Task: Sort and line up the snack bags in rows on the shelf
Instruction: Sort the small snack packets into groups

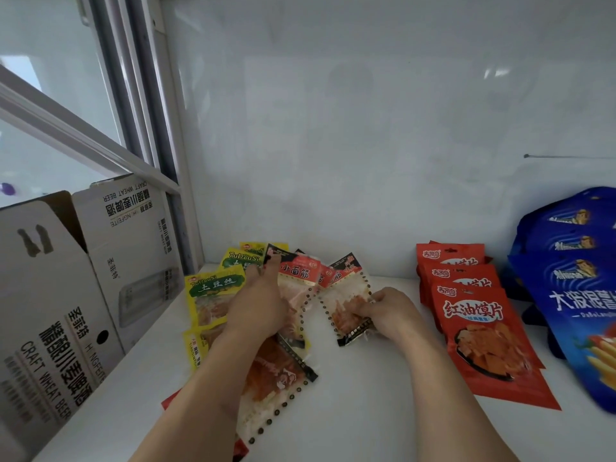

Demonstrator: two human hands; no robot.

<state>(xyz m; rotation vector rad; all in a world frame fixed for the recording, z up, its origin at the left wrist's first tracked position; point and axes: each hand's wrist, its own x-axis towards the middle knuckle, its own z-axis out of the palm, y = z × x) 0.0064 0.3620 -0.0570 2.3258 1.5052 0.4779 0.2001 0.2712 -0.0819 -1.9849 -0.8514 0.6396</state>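
R hand [388,313] pinches clear snack bag [346,301], long axis front-to-back.
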